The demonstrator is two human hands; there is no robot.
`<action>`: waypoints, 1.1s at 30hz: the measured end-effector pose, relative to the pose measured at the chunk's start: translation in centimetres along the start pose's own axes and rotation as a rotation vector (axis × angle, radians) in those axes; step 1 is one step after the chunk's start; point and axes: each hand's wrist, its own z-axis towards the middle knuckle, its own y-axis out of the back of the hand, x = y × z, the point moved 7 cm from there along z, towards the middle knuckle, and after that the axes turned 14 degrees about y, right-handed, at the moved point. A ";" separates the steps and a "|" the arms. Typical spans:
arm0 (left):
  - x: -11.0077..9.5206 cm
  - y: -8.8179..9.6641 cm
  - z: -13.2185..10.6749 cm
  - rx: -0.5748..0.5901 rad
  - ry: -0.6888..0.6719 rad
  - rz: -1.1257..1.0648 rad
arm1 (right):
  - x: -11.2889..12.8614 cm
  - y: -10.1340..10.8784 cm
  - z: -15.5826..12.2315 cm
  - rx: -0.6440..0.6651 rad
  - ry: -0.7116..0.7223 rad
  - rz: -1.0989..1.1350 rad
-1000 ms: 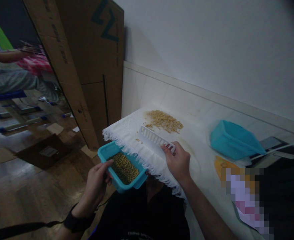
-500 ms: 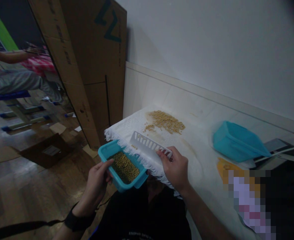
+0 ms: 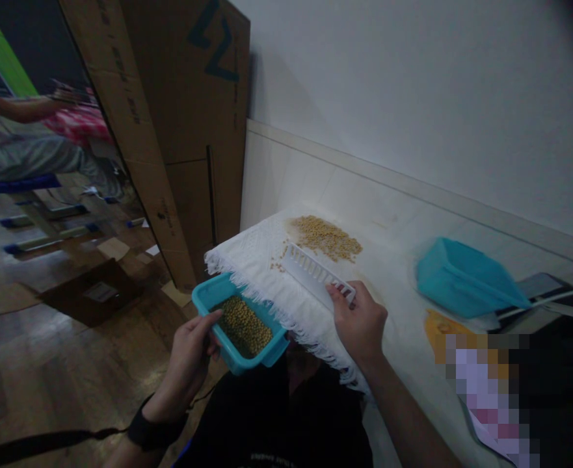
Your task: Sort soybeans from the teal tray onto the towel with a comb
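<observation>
My left hand [image 3: 188, 354] grips the near rim of a teal tray [image 3: 208, 296] half full of beans [image 3: 242, 325], held just under the fringed edge of a white cloth [image 3: 261, 263]. My right hand [image 3: 359, 322] is closed on one end of a white slotted plastic scraper [image 3: 310, 273], which lies across the cloth. The scraper's far end sits beside a few loose beans [image 3: 279, 263]. A pile of beans [image 3: 325, 237] lies on the cloth beyond it.
A second teal tray [image 3: 466, 279] lies tilted on the table at the right, near a yellow item [image 3: 437, 325]. Tall cardboard boxes [image 3: 179, 117] lean against the wall at left. Another person [image 3: 17, 143] sits far left, over a wooden floor.
My right hand has moved the scraper away from the cloth's fringed edge, back toward the bean pile. The left hand and its tray have stayed put.
</observation>
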 end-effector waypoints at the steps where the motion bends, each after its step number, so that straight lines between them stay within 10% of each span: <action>1: 0.0 0.0 0.0 -0.005 0.002 -0.003 | 0.0 0.0 -0.1 0.003 0.007 -0.003; 33: 0.1 0.2 0.1 0.004 0.002 -0.007 | 1.1 -2.4 1.1 0.059 -0.028 0.134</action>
